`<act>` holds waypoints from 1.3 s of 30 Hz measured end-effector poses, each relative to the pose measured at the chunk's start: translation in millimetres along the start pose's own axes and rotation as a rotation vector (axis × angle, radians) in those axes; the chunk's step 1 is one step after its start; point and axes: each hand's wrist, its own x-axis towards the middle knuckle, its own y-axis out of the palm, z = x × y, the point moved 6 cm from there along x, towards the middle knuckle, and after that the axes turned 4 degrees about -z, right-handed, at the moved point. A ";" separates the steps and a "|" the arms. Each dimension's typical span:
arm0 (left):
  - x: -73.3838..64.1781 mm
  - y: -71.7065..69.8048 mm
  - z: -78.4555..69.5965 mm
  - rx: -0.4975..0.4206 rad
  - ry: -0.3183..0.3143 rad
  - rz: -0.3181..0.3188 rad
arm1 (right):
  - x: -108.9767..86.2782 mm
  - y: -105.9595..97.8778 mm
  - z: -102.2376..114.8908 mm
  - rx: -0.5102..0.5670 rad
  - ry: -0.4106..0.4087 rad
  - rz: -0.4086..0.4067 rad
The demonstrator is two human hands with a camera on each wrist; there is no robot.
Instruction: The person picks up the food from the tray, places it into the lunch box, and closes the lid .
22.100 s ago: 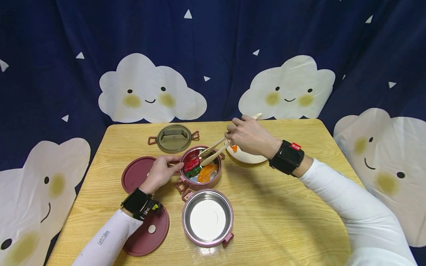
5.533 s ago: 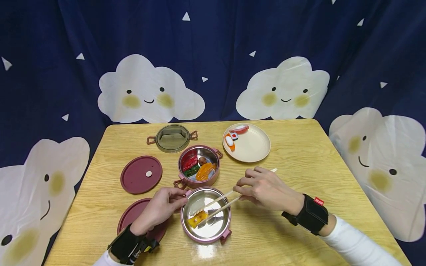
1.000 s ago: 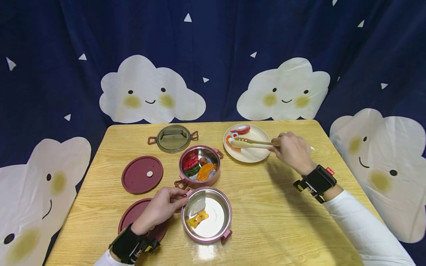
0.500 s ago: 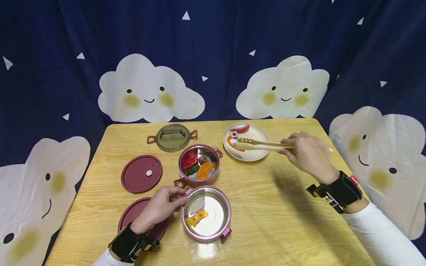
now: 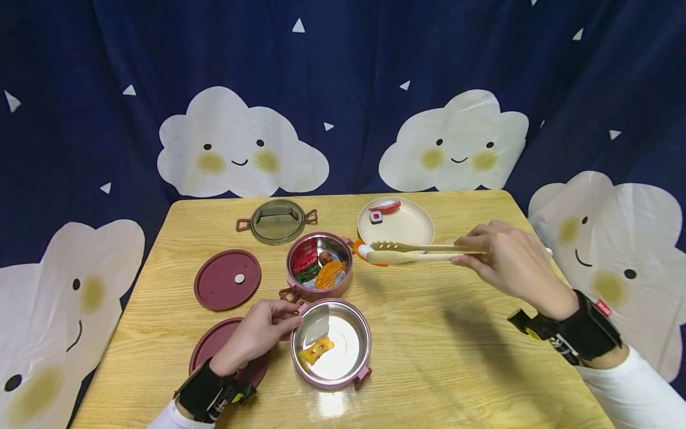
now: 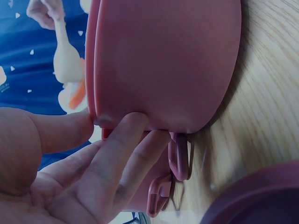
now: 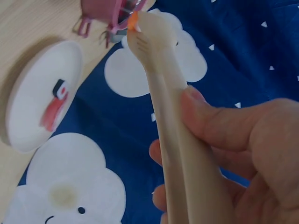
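A: How far along do you judge it?

B: Partway, I'd say. On my head feed the far pot (image 5: pixel 327 294) looks well filled: red piece (image 5: pixel 304 261), green piece (image 5: pixel 308 273), orange piece (image 5: pixel 330 274), brown piece (image 5: pixel 324 257). The near pot (image 5: pixel 331 382) has one yellow piece (image 5: pixel 317 351), plus a pale patch (image 5: pixel 315 325) I can't make out. Left on the plate (image 5: pixel 409 226): a red-and-white sushi (image 5: pixel 387 207) and a small roll (image 5: pixel 376 217).

A: And the orange-and-white sushi (image 5: pixel 364 251)?

B: Taking the near pot as clock centre, one o'clock, raised, beyond the plate's near edge, nipped in the tongs (image 5: pixel 399 257).

A: Hands?

B: Well apart. The right hand (image 5: pixel 506 256), at two o'clock, is clamped round the tongs; the left hand (image 5: pixel 264 329) pinches the near pot between ten and eleven.

A: Anything in the way?

B: The far pot, at twelve, looks close beside that sushi; I can't tell the gap. The glass lid (image 5: pixel 276 229) at eleven and upper maroon lid (image 5: pixel 220 280) at ten lie aside. The lower maroon lid (image 5: pixel 211 339), at nine, is partly hidden behind the left hand and wrist.
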 end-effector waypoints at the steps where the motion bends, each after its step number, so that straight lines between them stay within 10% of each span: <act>1: 0.2 0.0 0.0 0.002 0.001 0.000 | -0.5 -2.3 2.3 0.009 -0.006 0.004; 14: 0.1 -0.4 -0.9 0.017 -0.005 -0.013 | -2.7 -21.7 34.9 0.098 -0.140 0.066; 39: 1.0 0.4 0.4 0.000 0.010 -0.001 | 6.0 18.4 98.3 0.058 -0.444 0.240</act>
